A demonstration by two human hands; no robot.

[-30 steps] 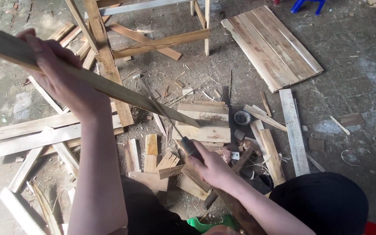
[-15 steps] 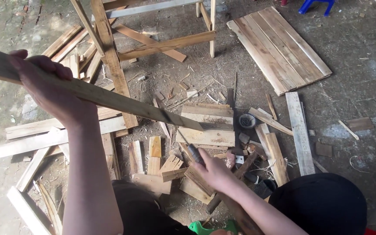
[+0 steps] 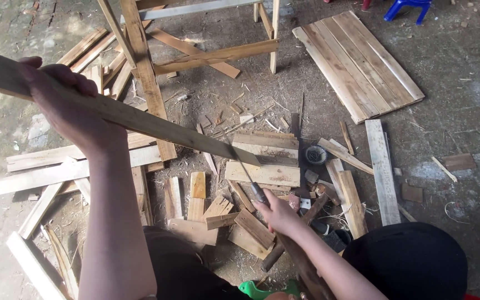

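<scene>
Wooden offcuts are lying across the whole concrete floor [image 3: 462, 72] in the head view, the only view supplied.

Left hand [image 3: 68, 108]: it is gripping a long wooden slat [image 3: 140, 119], fingers wrapped fully round it, no gap showing. The slat is running from the upper left edge down toward the centre, its far tip ending over the stacked short boards [image 3: 265, 155].

Right hand [image 3: 276, 214]: it is closing on the handle of a thin metal tool [image 3: 248, 178], fist clenched. The blade is angling up toward the slat's lower end; whether it is touching the wood cannot be told.

Counts: one panel of joined planks [image 3: 356, 64] is lying flat at upper right, well apart from both hands. One wooden trestle frame [image 3: 145, 72] is standing behind the slat. One loose plank [image 3: 381, 166] is lying near the right hand's side. One small round tin [image 3: 315, 154] is sitting just beside the stacked boards. One blue plastic stool [image 3: 409, 6] is showing partly at the top edge. Short blocks around the right hand are too many and too overlapped to count.
</scene>
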